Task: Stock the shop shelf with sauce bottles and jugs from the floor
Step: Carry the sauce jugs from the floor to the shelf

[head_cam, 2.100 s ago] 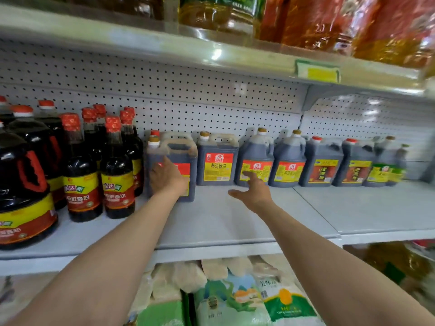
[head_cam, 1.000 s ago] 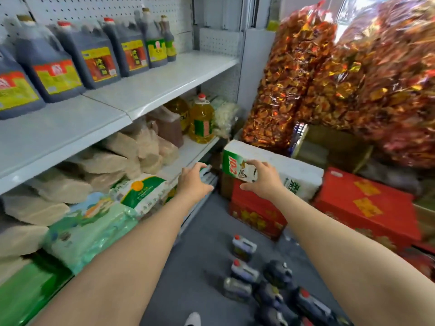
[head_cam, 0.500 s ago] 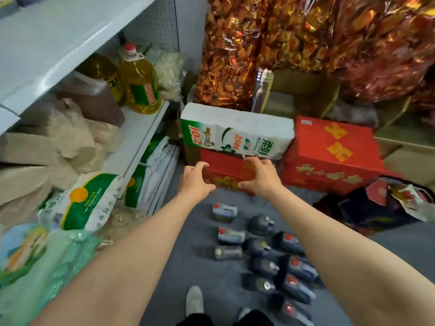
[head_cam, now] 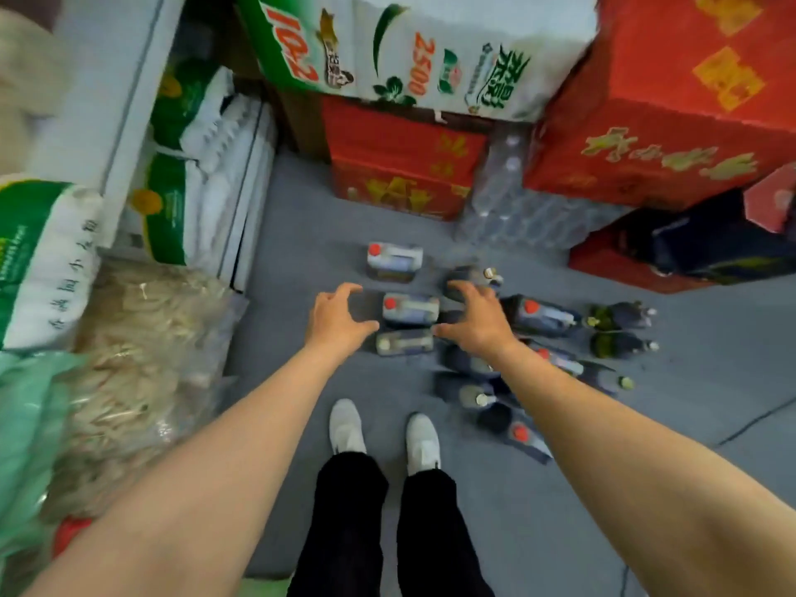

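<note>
Head view, looking straight down: both arms reach toward a cluster of sauce jugs standing on the grey floor [head_cam: 710, 424] ahead of a pair of white shoes [head_cam: 346, 426]. The left hand [head_cam: 338, 323] and the right hand [head_cam: 474, 321] hover side by side, each with fingers spread and loosely curved, holding nothing.

Between them stands a column of three jugs: a far red-capped jug [head_cam: 394, 261], a middle red-capped jug [head_cam: 410, 310] and a near pale-capped jug [head_cam: 404, 341]. The middle jug sits in the gap between the two hands, its top's long side running left to right, so that each hand faces one short end. Neither hand is clearly nearer; whether either touches it I cannot tell, as height above the jugs is not readable from here.

To the right, partly under the right forearm, more dark bottles [head_cam: 542, 316] crowd together, two green-tinted bottles [head_cam: 620, 331] at the outer edge.

As I judge it, this is the reach for the next pick: closing both hands inward on the middle jug looks natural, though the tight spacing risks knocking its neighbours.

Red cartons [head_cam: 405, 165] and a white printed pack [head_cam: 409, 49] stand beyond; rice sacks [head_cam: 43, 260] fill the low shelf at left.
</note>
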{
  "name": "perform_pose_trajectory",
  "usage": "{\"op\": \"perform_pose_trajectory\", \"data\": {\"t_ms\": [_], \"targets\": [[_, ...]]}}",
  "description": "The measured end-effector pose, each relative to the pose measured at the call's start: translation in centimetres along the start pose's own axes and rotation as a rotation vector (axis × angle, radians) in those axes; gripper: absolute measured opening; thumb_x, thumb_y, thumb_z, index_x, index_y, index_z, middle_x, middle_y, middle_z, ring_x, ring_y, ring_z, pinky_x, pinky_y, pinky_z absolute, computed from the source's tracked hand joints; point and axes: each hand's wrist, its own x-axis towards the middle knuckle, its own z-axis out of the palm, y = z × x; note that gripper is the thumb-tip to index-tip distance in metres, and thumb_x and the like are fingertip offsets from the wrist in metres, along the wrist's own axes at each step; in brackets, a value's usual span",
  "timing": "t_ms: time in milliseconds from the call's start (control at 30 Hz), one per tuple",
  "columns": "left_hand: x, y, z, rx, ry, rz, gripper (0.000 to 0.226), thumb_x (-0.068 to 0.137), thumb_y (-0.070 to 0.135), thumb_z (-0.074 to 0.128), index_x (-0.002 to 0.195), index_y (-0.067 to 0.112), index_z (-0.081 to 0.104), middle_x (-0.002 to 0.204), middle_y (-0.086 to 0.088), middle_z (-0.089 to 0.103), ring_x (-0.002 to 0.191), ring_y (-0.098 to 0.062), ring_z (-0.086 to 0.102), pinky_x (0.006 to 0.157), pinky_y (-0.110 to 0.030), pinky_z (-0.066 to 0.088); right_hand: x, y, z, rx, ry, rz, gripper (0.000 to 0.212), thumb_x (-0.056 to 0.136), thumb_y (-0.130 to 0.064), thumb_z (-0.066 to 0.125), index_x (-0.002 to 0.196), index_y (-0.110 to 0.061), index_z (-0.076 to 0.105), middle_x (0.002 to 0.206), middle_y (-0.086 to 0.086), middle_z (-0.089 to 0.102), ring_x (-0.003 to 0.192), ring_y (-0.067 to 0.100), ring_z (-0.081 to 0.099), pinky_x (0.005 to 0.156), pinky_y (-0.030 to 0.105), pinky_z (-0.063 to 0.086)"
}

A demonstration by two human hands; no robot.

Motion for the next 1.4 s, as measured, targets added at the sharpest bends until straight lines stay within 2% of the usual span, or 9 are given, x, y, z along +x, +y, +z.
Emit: {"op": "perform_pose_trajectory", "data": {"t_ms": [467,667,800,900,1000,1067,1167,1300,1400], "targets": [[14.1,-17.5,22.6,-0.144,-0.064,-0.039,0.076,0.072,0.027,0.087,0.139,0.016,0.052,0.140,-0.014,0.052,0.130,-0.029,0.048,0.103,-0.026,0.035,14.8,18.4,20.5,0.041,-0.096,0.132,0.085,0.082,-0.024,0.080,0.151,-0.016,0.033,0.148,0.016,0.040,0.135,0.034,0.041,0.105,0.034,0.036],[20.6,-21.9,29.8,-0.222,-0.120,0.023,0.117,0.062,0.015,0.094,0.156,0.018,0.024,0.155,-0.007,0.039,0.142,-0.022,0.037,0.117,-0.037,0.032,21.1,23.2,27.1,0.077,-0.058,0.038,0.111,0.076,-0.021,0.085,0.159,-0.012,0.012,0.158,0.013,0.033,0.144,0.031,0.035,0.113,0.038,0.033],[23.2,-24.1,32.6,-0.302,-0.090,0.064,0.130,0.056,0.012,0.094,0.158,0.026,0.014,0.151,-0.002,0.046,0.136,-0.021,0.046,0.112,-0.040,0.040,24.0,25.6,29.9,0.247,-0.005,-0.001,0.100,0.079,-0.013,0.082,0.158,-0.022,0.021,0.143,0.003,0.052,0.129,0.022,0.050,0.100,0.032,0.044],[24.5,-24.6,33.4,-0.367,-0.047,0.082,0.119,0.057,0.004,0.093,0.154,0.028,0.028,0.136,0.003,0.057,0.124,-0.017,0.055,0.106,-0.030,0.044,25.3,26.7,31.1,0.344,-0.007,0.032,0.092,0.080,-0.008,0.082,0.154,-0.024,0.029,0.127,-0.006,0.055,0.117,0.014,0.051,0.093,0.027,0.046],[25.2,-24.7,33.3,-0.421,-0.031,0.126,0.102,0.053,0.000,0.093,0.137,0.029,0.045,0.117,0.011,0.062,0.109,-0.012,0.060,0.093,-0.020,0.049,26.0,27.5,32.4,0.413,0.000,0.063,0.091,0.076,-0.007,0.086,0.152,-0.015,0.036,0.136,0.000,0.057,0.124,0.019,0.054,0.103,0.035,0.049],[25.4,-24.6,33.0,-0.439,-0.065,0.149,0.099,0.050,-0.002,0.094,0.130,0.030,0.044,0.111,0.016,0.059,0.104,-0.007,0.058,0.089,-0.014,0.048,26.4,27.9,32.9,0.468,0.005,0.074,0.087,0.074,-0.006,0.087,0.148,-0.010,0.041,0.138,0.009,0.059,0.127,0.025,0.056,0.104,0.041,0.051],[25.3,-24.1,32.4,-0.464,-0.093,0.126,0.098,0.045,0.002,0.096,0.122,0.033,0.044,0.105,0.018,0.060,0.096,-0.003,0.060,0.088,-0.017,0.049,26.6,27.6,32.8,0.528,-0.027,0.101,0.077,0.076,-0.002,0.084,0.144,-0.005,0.047,0.135,0.014,0.060,0.126,0.028,0.058,0.096,0.026,0.055],[23.8,-24.0,30.3,-0.540,-0.123,0.029,0.082,0.059,0.001,0.093,0.124,0.020,0.047,0.100,0.016,0.063,0.078,0.020,0.058,0.074,-0.006,0.047,26.0,26.3,32.1,0.556,-0.118,0.123,0.066,0.074,-0.021,0.088,0.132,-0.013,0.059,0.124,0.007,0.068,0.117,0.024,0.064,0.102,0.048,0.052],[21.2,-24.8,27.8,-0.640,-0.128,-0.088,0.077,0.063,0.005,0.092,0.126,0.022,0.050,0.105,0.017,0.065,0.083,0.020,0.061,0.076,-0.006,0.049,24.1,24.1,31.8,0.587,-0.198,0.103,0.060,0.078,-0.019,0.085,0.132,-0.018,0.059,0.121,0.003,0.069,0.112,0.021,0.066,0.100,0.043,0.053]]}}
